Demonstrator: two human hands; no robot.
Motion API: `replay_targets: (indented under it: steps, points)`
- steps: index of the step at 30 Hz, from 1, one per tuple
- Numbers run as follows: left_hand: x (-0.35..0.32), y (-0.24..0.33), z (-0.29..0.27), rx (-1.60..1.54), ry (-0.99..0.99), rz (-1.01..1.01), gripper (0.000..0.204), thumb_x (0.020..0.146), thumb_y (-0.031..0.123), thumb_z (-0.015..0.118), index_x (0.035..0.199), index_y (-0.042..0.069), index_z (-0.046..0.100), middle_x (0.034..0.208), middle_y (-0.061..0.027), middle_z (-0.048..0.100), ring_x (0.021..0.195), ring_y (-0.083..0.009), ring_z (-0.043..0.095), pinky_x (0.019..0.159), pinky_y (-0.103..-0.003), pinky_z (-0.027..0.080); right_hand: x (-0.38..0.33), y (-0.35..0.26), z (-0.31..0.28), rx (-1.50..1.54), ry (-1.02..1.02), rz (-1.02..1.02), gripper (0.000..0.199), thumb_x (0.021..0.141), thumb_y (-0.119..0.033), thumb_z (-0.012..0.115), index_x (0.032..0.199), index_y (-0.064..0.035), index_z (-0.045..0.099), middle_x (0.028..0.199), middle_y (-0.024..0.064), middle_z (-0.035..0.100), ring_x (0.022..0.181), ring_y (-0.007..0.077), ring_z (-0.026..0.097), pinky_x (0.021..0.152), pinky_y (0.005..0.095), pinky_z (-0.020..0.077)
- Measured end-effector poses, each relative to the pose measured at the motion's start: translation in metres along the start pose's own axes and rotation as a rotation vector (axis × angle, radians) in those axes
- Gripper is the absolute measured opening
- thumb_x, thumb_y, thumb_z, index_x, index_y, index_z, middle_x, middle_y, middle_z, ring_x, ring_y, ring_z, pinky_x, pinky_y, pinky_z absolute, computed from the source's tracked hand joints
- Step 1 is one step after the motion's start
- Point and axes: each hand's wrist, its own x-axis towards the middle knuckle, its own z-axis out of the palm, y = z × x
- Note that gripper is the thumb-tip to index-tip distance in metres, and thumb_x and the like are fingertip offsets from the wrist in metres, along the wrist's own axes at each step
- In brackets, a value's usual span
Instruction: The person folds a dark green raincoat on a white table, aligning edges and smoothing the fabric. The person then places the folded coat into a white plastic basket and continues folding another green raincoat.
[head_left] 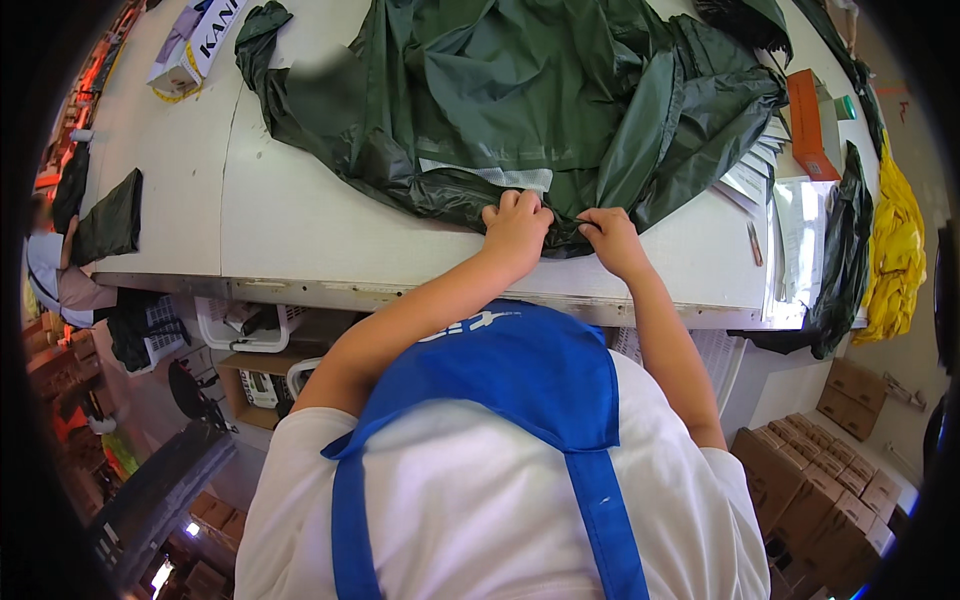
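Dark green and folded, one piece lies at the bench's left edge beside a co-worker, perhaps for that person's reach. A glossy green garment spreads across the middle, hem near the front, likely for easy handling. The left hand curls half-closed onto it, seemingly steadying; whether it grips, I cannot tell. The right hand pinches the hem, thumb against finger, apparently keeping it controlled.

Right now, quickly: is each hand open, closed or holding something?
Left hand: curled on the dark green garment; whether it grips can't be told.
Right hand: closed, pinching the garment's near edge.
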Motion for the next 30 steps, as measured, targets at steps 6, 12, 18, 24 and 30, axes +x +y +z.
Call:
replay_targets:
  steps: [6, 12, 18, 24, 30]
  points:
    - [-0.004, 0.006, -0.02, -0.16, -0.081, -0.074, 0.014, 0.073, 0.019, 0.067, 0.084, 0.011, 0.063, 0.091, -0.0027, 0.058, 0.106, -0.0258, 0.048, 0.083, -0.044, 0.033, -0.006, -0.008, 0.001, 0.951, -0.167, 0.321, 0.013, 0.091, -0.006, 0.05, 0.1, -0.0025, 0.059, 0.088, 0.0004, 0.059, 0.084, 0.0072, 0.051, 0.076, 0.0219, 0.0401]
    - [-0.005, 0.005, -0.032, -0.354, -0.123, -0.104, 0.025, 0.075, 0.029, 0.071, 0.087, 0.007, 0.067, 0.089, -0.0068, 0.065, 0.1, -0.0301, 0.056, 0.082, -0.043, 0.041, -0.017, -0.02, -0.001, 1.192, -0.108, 0.176, 0.012, 0.09, 0.002, 0.048, 0.1, -0.0058, 0.048, 0.091, 0.0006, 0.054, 0.089, 0.0068, 0.049, 0.08, 0.0201, 0.0386]
    - [0.001, 0.0, -0.044, -0.598, -0.273, -0.224, 0.017, 0.078, 0.019, 0.068, 0.086, 0.004, 0.067, 0.086, -0.0102, 0.065, 0.089, -0.0249, 0.062, 0.074, -0.034, 0.046, -0.024, -0.024, -0.005, 0.893, -0.067, 0.052, 0.013, 0.086, 0.002, 0.053, 0.096, -0.0068, 0.055, 0.095, 0.0011, 0.055, 0.093, 0.0134, 0.052, 0.082, 0.0241, 0.04]
    - [-0.015, 0.022, -0.042, -0.279, -0.01, -0.071, 0.008, 0.08, 0.013, 0.062, 0.081, 0.005, 0.061, 0.09, -0.0078, 0.062, 0.094, -0.0286, 0.055, 0.08, -0.043, 0.039, -0.034, -0.085, -0.038, -0.268, 0.259, -0.339, 0.018, 0.064, -0.011, 0.073, 0.08, -0.0083, 0.063, 0.1, 0.0056, 0.055, 0.103, 0.0263, 0.051, 0.089, 0.0384, 0.0375]
    - [-0.01, 0.024, -0.059, -0.122, 0.139, -0.093, 0.005, 0.079, 0.013, 0.063, 0.08, 0.009, 0.061, 0.103, -0.0036, 0.056, 0.106, -0.0259, 0.044, 0.083, -0.045, 0.031, -0.037, -0.079, -0.033, -0.288, 0.358, -0.358, 0.018, 0.064, -0.013, 0.073, 0.078, -0.0096, 0.062, 0.097, 0.0025, 0.054, 0.104, 0.0233, 0.049, 0.089, 0.0406, 0.0356]
